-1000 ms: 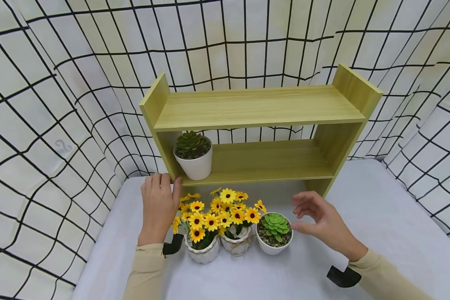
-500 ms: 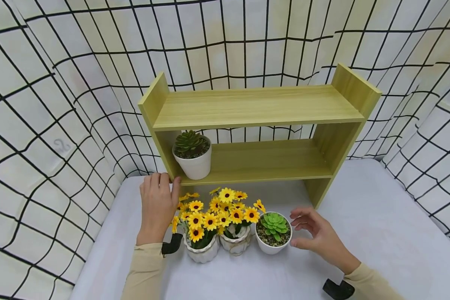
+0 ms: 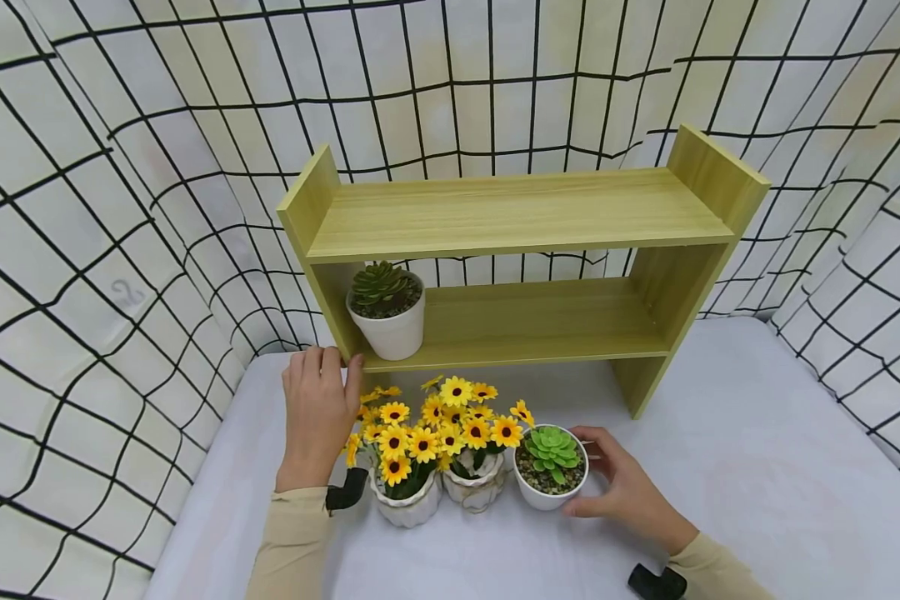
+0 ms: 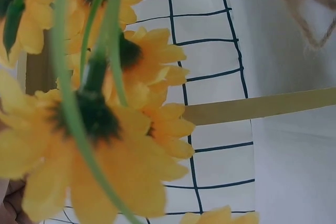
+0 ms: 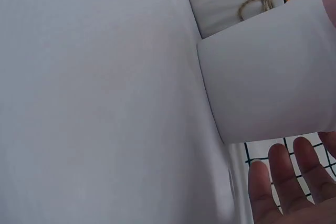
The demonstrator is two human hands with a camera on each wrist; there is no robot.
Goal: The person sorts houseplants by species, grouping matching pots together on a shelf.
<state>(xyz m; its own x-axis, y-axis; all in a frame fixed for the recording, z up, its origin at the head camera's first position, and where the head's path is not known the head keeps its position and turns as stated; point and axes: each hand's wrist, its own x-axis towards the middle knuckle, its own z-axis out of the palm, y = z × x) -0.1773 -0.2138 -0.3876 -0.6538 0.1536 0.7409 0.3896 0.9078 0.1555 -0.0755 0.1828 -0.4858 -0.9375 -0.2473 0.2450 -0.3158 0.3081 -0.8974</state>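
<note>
The lower left side of a two-tier wooden shelf (image 3: 525, 212) is held by my left hand (image 3: 315, 417), thumb at its front edge. In the left wrist view, yellow flowers hide most of that hand. A light-green succulent in a small white pot (image 3: 543, 498) stands on the white cloth, with my right hand (image 3: 626, 492) around its right side. The right wrist view shows thumb and forefinger at opposite sides of this white pot (image 5: 268, 72), the other fingers spread off it. Left of it are two pots of yellow flowers (image 3: 405, 504) (image 3: 476, 487).
A dark-green succulent in a white pot (image 3: 393, 333) stands at the left end of the middle shelf board. White cloth (image 3: 765, 467) covers the table. Black-grid white walls (image 3: 495, 92) close in the back and both sides.
My right hand has moved left and down from beside the light-green succulent until its thumb and forefinger are at the pot. The left hand stays on the shelf.
</note>
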